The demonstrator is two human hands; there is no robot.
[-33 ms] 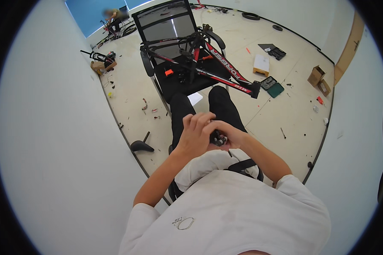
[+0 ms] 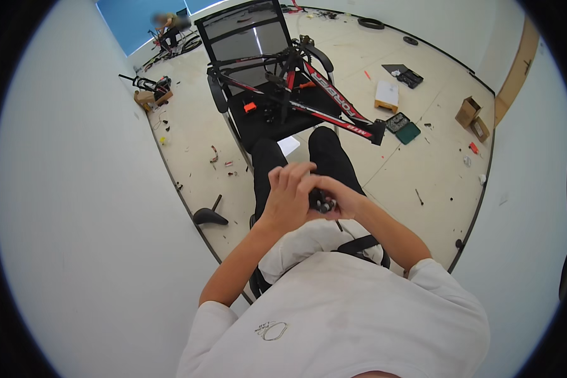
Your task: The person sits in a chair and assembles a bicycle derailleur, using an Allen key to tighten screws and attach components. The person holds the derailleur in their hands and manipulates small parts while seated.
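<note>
Close together above my lap, my left hand [image 2: 288, 200] and my right hand [image 2: 343, 194] are closed around a small black-and-silver bicycle part [image 2: 325, 205]. My fingers hide much of it, so its exact kind is unclear. A thin dark piece [image 2: 339, 225] sticks out below the right hand. In front of my knees, a black and red bicycle frame [image 2: 346, 104] lies across the seat of a black office chair [image 2: 246, 129]. An orange object [image 2: 250, 108] rests on that seat beside the frame.
Left on the floor lie a bicycle saddle [image 2: 210, 217] and small parts. To the right are a green tool case [image 2: 408, 133], a white-topped box [image 2: 387, 94], a black case [image 2: 410, 78] and cardboard boxes [image 2: 469, 112]. White walls flank me. Another person [image 2: 169, 28] sits far left.
My hands and the bicycle part between them have shifted very slightly; the left fingers sit a little higher. The rest looks the same.
</note>
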